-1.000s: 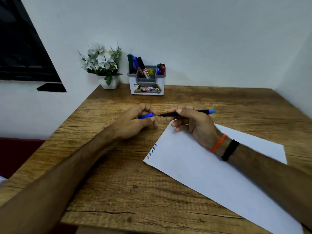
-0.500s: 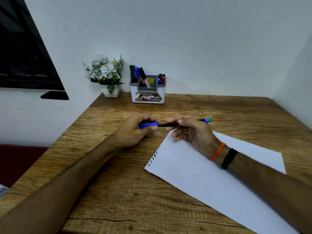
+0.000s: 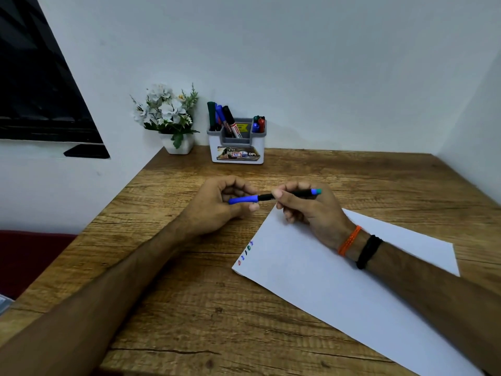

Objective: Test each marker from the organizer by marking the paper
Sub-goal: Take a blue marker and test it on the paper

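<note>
Holding a thin black marker (image 3: 287, 195) level above the counter (image 3: 189, 308), the right hand (image 3: 309, 210) is pinching the barrel between thumb and fingers, while the left hand (image 3: 217, 204) is curling its fingers round the blue cap (image 3: 242, 200) at the marker's left end. A second ago the cap and the marker's tip were apart, with a small gap between the two hands; half a second ago they were meeting; now the cap is sitting on the tip, and cap and barrel are making one straight line. The marker's far end, blue and teal, is sticking out past the right hand's knuckles.

The right wrist, wearing an orange thread (image 3: 349, 241) and a black band (image 3: 368, 251), is resting over the sheet of paper (image 3: 339, 289), which is lying at a slant on the right half of the counter, in the same place as before. Five small marks (image 3: 245, 253) in red, blue, black, green and blue are running in a row along its left edge, the same number as in the earlier pictures.

The white and grey organizer (image 3: 237, 147) is standing at the back edge against the wall, well apart from the hands, with several markers leaning in its left and right compartments. Just to its left a white pot of pale flowers (image 3: 168, 115) is standing.
</note>
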